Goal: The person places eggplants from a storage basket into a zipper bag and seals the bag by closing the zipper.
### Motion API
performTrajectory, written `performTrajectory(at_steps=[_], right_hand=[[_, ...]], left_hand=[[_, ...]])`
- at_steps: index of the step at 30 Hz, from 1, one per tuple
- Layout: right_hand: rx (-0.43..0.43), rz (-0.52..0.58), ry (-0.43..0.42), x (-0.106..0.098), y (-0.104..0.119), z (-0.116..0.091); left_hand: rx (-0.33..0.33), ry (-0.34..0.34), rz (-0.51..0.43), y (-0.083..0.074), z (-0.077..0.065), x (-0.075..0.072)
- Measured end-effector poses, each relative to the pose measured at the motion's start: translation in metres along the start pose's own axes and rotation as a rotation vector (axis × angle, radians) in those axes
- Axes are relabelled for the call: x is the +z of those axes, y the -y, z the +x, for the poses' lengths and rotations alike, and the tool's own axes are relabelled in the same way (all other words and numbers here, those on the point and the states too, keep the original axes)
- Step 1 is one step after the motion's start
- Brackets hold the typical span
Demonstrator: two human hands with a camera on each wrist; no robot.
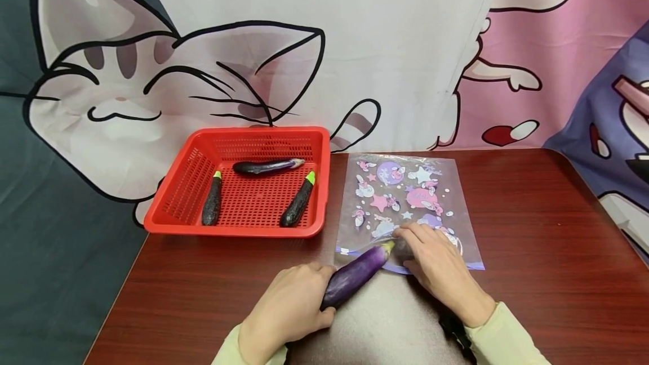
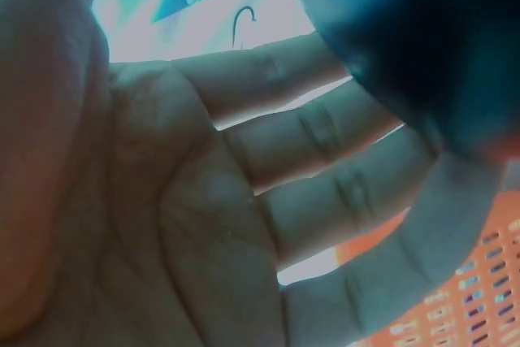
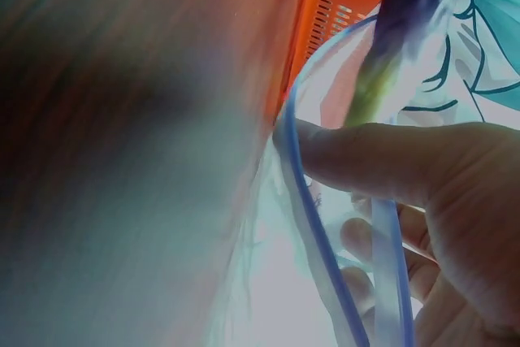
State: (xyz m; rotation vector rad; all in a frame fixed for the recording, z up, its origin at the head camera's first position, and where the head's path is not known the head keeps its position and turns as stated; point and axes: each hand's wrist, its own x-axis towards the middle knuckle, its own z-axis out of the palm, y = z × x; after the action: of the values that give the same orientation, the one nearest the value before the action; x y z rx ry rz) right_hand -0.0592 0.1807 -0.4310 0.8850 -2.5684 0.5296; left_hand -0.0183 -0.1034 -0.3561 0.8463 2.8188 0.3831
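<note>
A purple eggplant (image 1: 355, 277) is in my left hand (image 1: 291, 300), which grips its thick lower end. The stem end points up and right to the mouth of a clear zip bag (image 1: 405, 190) printed with cartoon figures and stars. In the left wrist view the eggplant (image 2: 455, 54) looms dark against my curled fingers (image 2: 317, 132). My right hand (image 1: 438, 261) holds the bag at its blue zip edge. From the right wrist, my thumb (image 3: 366, 156) spreads the bag's mouth, and the eggplant's pale green stem (image 3: 374, 91) reaches this opening.
A red perforated basket (image 1: 233, 231) stands at the back left, with three dark eggplants in it, one of them this one (image 1: 213, 199). The brown table (image 1: 547, 252) runs up to a hanging cloth (image 1: 405, 44) with cartoon prints.
</note>
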Motion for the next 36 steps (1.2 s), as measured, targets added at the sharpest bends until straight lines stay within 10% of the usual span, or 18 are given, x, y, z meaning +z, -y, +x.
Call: performTrajectory(at_steps=[36], right_hand=[[-0.013,0.059,-0.068,-0.007,0.004,0.005]], left_hand=[[0.026,-0.113,0.135,-0.033,0.023,0.017]])
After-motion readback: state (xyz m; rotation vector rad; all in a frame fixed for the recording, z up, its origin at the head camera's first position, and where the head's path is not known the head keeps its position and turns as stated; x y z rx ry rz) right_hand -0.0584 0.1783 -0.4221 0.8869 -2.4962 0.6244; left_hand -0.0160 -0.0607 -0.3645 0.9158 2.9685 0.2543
